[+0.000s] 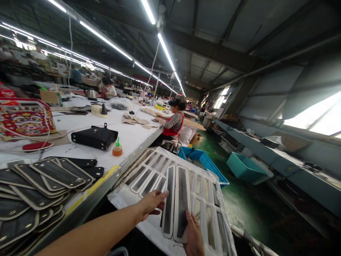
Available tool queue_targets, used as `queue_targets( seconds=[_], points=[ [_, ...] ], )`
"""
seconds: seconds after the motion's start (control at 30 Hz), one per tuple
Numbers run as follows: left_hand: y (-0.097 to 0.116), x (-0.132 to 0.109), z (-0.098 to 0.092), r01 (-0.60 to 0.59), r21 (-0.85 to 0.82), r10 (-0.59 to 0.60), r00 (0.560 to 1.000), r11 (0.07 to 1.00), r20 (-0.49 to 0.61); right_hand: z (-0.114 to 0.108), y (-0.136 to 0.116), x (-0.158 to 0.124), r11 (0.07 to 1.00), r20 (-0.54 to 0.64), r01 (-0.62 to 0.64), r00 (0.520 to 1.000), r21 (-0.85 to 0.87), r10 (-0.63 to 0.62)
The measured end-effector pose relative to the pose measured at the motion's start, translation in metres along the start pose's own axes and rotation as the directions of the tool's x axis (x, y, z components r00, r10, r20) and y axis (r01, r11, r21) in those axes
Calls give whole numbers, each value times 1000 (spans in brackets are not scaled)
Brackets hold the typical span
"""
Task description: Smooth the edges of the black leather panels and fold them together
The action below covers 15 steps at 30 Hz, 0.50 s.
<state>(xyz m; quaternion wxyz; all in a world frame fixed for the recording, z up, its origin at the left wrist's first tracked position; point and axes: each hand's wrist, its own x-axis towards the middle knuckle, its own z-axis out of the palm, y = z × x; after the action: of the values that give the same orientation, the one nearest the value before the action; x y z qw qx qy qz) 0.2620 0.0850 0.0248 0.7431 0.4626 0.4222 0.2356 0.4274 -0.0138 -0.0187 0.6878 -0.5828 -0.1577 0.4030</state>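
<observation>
A bare left forearm slants up across the foreground, its left hand half-curled, index fingertip over the edge of a narrow panel; whether it pinches the panel or merely rests there cannot be told. Opposite, the right hand angles in from below, its grip closed on the lower right edge of a wide panel, thumb against the dark face. The two pale-edged panels stand side by side above a white-covered board, where more panels lie in rows. The right grip looks low, so the wide panel might swing or slip if the thumb eases; an uneven push could scrape one panel across the other. On the worktop at left, an overlapping pile near the edge could slide if the forearm knocks it; a bottle might tip likewise. Beyond, a co-worker wears a red apron.
</observation>
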Motion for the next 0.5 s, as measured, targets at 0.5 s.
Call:
queue_targets(
  seconds=[0.5],
  points=[
    [-9, -6, 15, -147, -151, 140, 989, 978, -55, -50, 24, -36, 998, 33, -14, 999, -58, 16]
  ],
)
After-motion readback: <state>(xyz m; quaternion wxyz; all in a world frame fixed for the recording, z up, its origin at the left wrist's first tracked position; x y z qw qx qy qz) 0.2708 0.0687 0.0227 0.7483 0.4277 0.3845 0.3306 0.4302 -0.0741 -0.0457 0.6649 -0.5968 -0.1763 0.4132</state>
